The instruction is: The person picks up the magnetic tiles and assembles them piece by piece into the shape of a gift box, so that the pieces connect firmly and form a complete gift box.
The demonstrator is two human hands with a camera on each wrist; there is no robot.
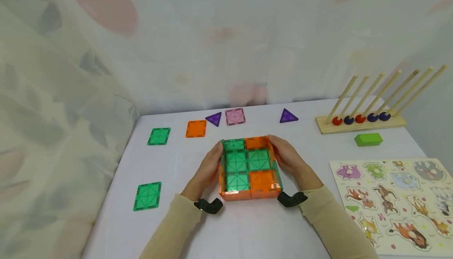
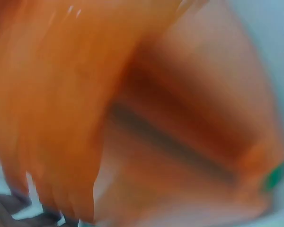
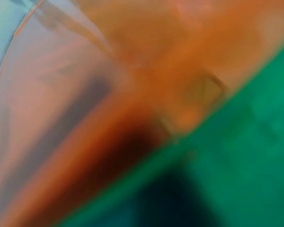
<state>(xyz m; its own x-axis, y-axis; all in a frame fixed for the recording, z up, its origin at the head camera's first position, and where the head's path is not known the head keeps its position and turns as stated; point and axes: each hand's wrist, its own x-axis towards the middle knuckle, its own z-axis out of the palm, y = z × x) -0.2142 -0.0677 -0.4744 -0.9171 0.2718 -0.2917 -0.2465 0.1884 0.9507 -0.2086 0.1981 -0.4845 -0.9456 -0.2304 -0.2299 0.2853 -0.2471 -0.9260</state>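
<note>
An open-topped box of magnetic tiles (image 1: pixel 236 161), made of clear green and orange squares, is held between my two hands in the middle of the table. My left hand (image 1: pixel 209 165) holds its left wall, fingertips near the far left corner. Against the opposite wall, my right hand (image 1: pixel 287 154) grips the box with its fingertips by the far right corner. An orange wall (image 2: pixel 57 94) fills much of the left wrist view, blurred. In the right wrist view a green tile (image 3: pixel 246 146) crosses in front of orange ones. Parts of both hands' fingers are hidden.
Loose green tiles (image 1: pixel 147 196) lie at left. Behind the box are an orange tile (image 1: pixel 196 128), a pink tile (image 1: pixel 235 116) and purple triangles (image 1: pixel 288 115). At right stand a wooden peg rack (image 1: pixel 325 127), a green block (image 1: pixel 369 139) and an animal puzzle board (image 1: pixel 341 200).
</note>
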